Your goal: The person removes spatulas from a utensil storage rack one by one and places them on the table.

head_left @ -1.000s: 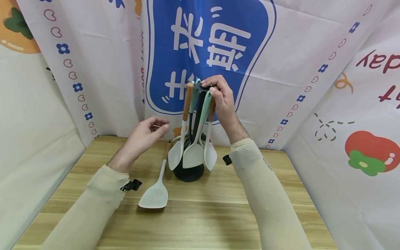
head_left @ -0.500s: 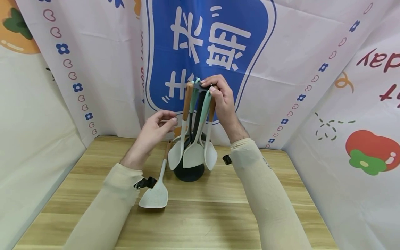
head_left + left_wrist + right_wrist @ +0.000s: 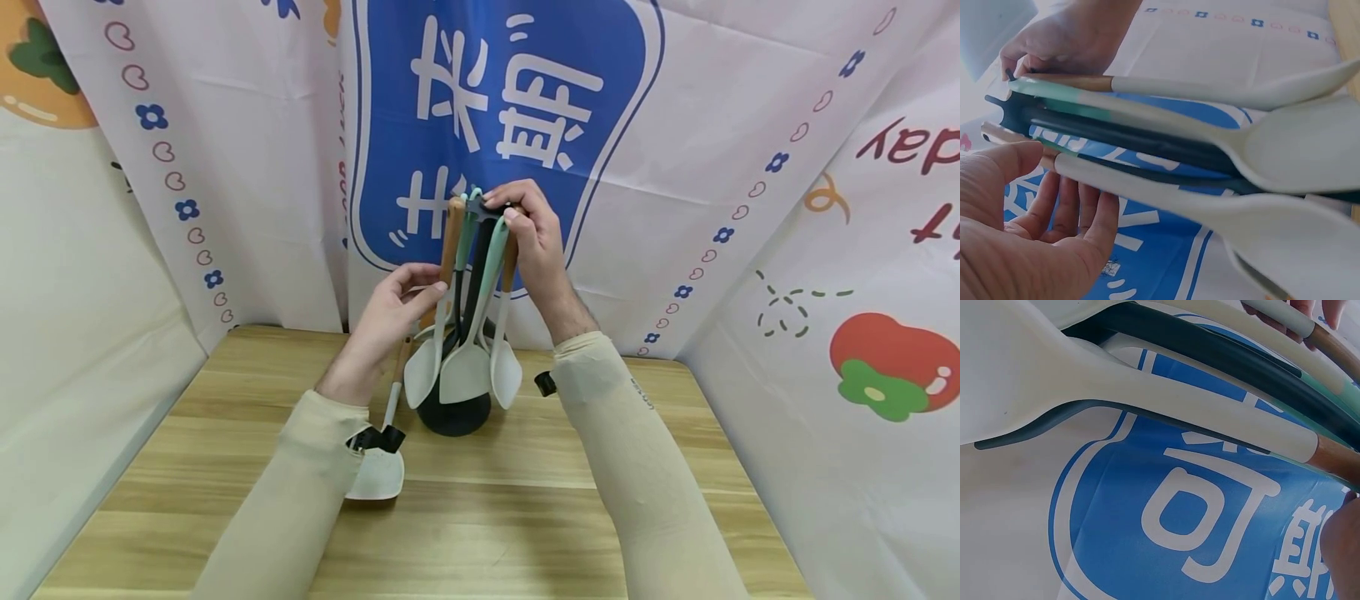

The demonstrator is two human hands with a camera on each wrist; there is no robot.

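Observation:
A black utensil stand [image 3: 453,419] stands upright at the table's back, with several kitchen utensils hanging around its pole. My right hand [image 3: 536,242] pinches the stand's hooked top between thumb and fingers. My left hand [image 3: 386,312] is at the wooden handle of the left-hand white spoon [image 3: 422,379]. Its thumb and fingers lie either side of that handle, loosely spread in the left wrist view; firm contact cannot be made out. In front hangs a pale turner [image 3: 465,377] with a mint handle. On the right hangs another white, wooden-handled spoon [image 3: 506,375].
A white spatula [image 3: 381,477] with a wooden handle lies on the wooden table [image 3: 510,533] below my left forearm, which partly covers it. A printed cloth [image 3: 285,208] hangs close behind the stand. Cloth walls close both sides.
My left hand has moved right, from beside the stand to the left spoon's wooden handle. My left forearm now covers part of the lying spatula. The right hand and the stand stay still.

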